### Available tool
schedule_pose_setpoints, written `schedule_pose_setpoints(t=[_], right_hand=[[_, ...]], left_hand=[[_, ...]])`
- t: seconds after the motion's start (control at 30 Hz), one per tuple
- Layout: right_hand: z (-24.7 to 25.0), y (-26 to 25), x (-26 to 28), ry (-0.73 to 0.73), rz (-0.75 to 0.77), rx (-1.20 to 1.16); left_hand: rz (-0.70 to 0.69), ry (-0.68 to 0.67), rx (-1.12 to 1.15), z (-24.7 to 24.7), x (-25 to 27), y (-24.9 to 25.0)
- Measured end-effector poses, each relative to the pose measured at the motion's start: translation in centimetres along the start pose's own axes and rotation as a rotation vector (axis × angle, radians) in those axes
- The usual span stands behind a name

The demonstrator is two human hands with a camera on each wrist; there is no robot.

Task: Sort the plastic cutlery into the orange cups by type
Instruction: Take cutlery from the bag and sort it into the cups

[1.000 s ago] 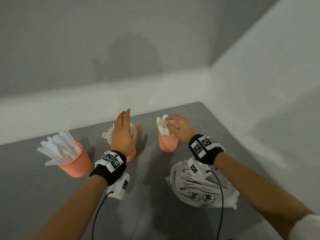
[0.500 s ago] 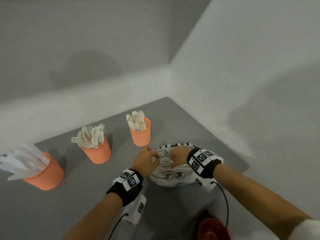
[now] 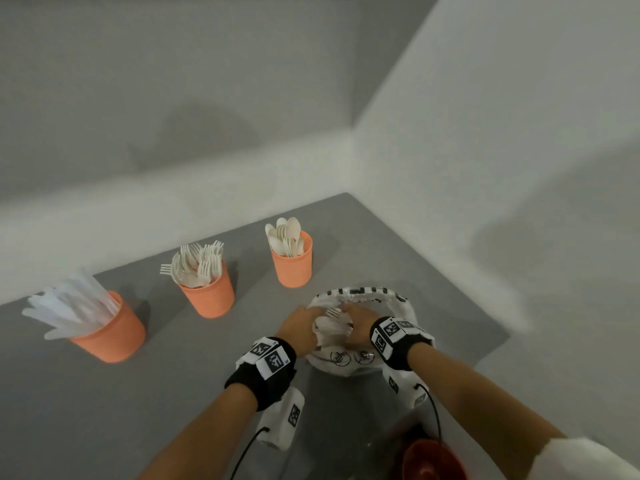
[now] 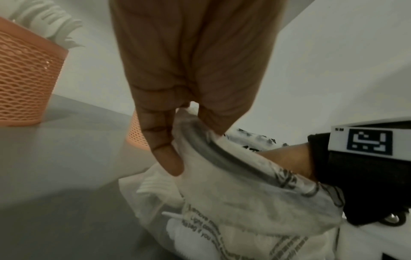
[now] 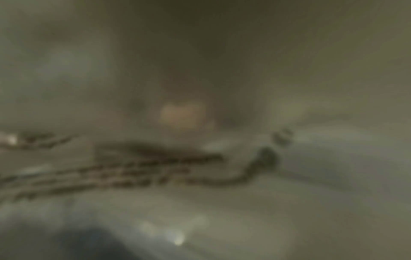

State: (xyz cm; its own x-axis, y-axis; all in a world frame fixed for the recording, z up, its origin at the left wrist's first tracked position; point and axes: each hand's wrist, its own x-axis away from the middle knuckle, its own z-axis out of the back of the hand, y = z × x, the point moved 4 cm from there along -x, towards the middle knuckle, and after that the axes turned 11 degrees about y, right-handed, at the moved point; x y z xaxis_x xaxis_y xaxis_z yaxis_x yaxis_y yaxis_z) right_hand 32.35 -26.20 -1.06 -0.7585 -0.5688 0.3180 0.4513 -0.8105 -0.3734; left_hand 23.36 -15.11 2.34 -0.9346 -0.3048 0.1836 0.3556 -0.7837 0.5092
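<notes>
Far left on the grey bench (image 3: 86, 403), an orange cup of knives (image 3: 110, 332); next a cup of forks (image 3: 207, 294); then a cup of spoons (image 3: 292, 263). Right of these, the left hand (image 3: 299, 329) pinches the rim of a printed plastic bag (image 3: 346, 362) of unsorted cutlery (image 3: 332, 327). The right hand (image 3: 356, 325) is buried in the bag; its grasp cannot be told, wrist view too blurred. Risk: thin film snags tines, dragging several pieces out mixed or spilling them. Open bench lies between bag and cups; the bag sits close to the bench's right edge, with a red container (image 3: 433, 459) near.
</notes>
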Motion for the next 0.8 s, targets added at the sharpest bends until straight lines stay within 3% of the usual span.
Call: schedule_pose_setpoints(t=[0.17, 0.3, 0.4, 0.57, 0.8], right_hand=[[-0.4, 0.2, 0.3, 0.051, -0.016, 0.055], [-0.3, 0.3, 0.7, -0.031, -0.021, -0.016], [0.0, 0.3, 0.8, 0.011, 0.020, -0.094], [0.6, 0.6, 0.6, 0.092, 0.055, -0.167], [1.1, 0.6, 0.8, 0.060, 0.060, -0.116]], left_hand=[[0.008, 0.022, -0.033, 0.6, -0.2, 0.0], [0.042, 0.076, -0.045, 1.1, -0.5, -0.3], [0.057, 0.111, -0.028, 1.5, -0.7, -0.4], [0.070, 0.115, -0.011, 1.7, -1.1, -0.5], [0.122, 0.108, 0.005, 1.7, -1.5, -0.7]])
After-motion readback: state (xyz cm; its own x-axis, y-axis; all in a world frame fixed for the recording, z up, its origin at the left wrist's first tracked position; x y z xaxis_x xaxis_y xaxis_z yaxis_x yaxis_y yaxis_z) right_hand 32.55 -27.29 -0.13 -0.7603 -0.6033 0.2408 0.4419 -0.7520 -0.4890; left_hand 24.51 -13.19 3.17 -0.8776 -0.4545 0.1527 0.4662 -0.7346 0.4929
